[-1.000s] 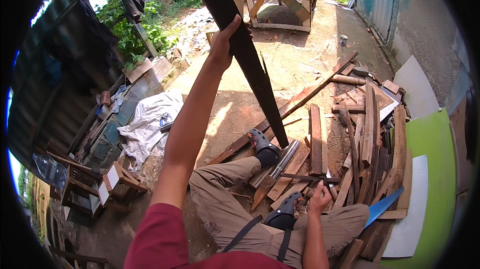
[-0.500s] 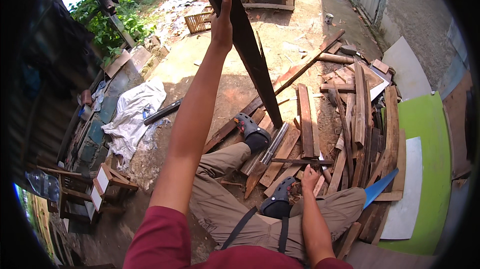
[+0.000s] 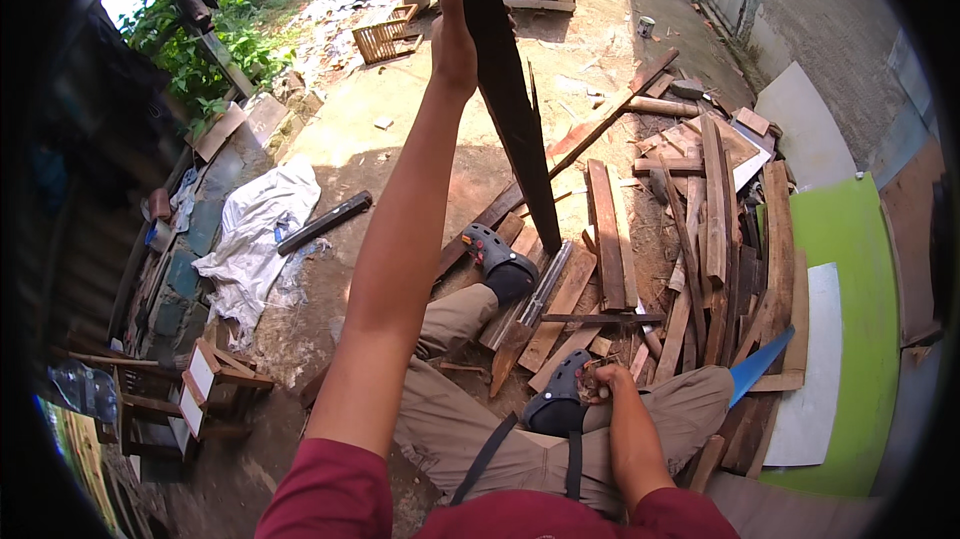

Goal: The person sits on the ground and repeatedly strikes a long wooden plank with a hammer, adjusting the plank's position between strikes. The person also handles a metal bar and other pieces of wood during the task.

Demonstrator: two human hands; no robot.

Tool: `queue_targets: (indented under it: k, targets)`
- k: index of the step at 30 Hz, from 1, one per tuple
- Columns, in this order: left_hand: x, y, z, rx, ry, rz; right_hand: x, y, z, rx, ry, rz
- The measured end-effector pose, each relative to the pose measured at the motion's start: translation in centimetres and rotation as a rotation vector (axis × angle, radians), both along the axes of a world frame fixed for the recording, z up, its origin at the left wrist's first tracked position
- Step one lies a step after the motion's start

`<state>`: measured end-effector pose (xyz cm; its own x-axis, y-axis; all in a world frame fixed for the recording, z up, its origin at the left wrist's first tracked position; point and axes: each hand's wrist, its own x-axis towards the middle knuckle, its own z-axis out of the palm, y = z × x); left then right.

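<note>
A long dark wooden plank (image 3: 505,104) stands tilted in front of me, its lower end down among the boards by my left clog (image 3: 497,251). High on its left edge, my left hand (image 3: 456,51) grips it, thumb pointing up; the other fingers are mostly hidden behind the wood. My right hand (image 3: 615,379) is low beside my right clog (image 3: 560,386), fingers curled around something small and brownish that I cannot make out. Just beyond that hand, a thin dark flat bar (image 3: 603,318) lies across the boards. A shiny metal-looking length (image 3: 546,284) rests near the plank's foot.
Loose boards (image 3: 715,204) pile up on the right, beside a green panel (image 3: 830,339) and a blue saw-like blade (image 3: 760,367). Left are a white cloth (image 3: 262,229), a dark bar (image 3: 325,223) and a small wooden frame (image 3: 215,384). A slatted crate (image 3: 385,39) lies farther off.
My right hand has come away from the thin dark bar and drawn back beside the right clog, now with something brownish in it. My left hand still holds the plank.
</note>
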<state>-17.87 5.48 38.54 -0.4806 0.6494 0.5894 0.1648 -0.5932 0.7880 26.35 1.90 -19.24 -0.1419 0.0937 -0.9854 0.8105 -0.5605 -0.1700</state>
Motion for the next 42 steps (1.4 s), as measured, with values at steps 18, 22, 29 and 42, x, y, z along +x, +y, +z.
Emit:
queue_targets:
  k: [18,22,29,42]
  targets:
    - [2.7,0.6,1.9,0.123,-0.033,-0.122,-7.6,-5.7,34.9,0.234,1.188,-0.764]
    - [1.9,0.4,1.3,0.083,-0.03,-0.06,-11.9,-1.7,37.9,-0.175,1.527,-0.696]
    - [2.6,0.1,0.6,0.016,0.026,-0.006,-18.3,0.2,42.6,1.212,1.29,-0.512]
    - [4.3,1.2,1.4,0.056,-0.091,-0.066,-22.5,3.2,44.6,1.709,1.139,-0.268]
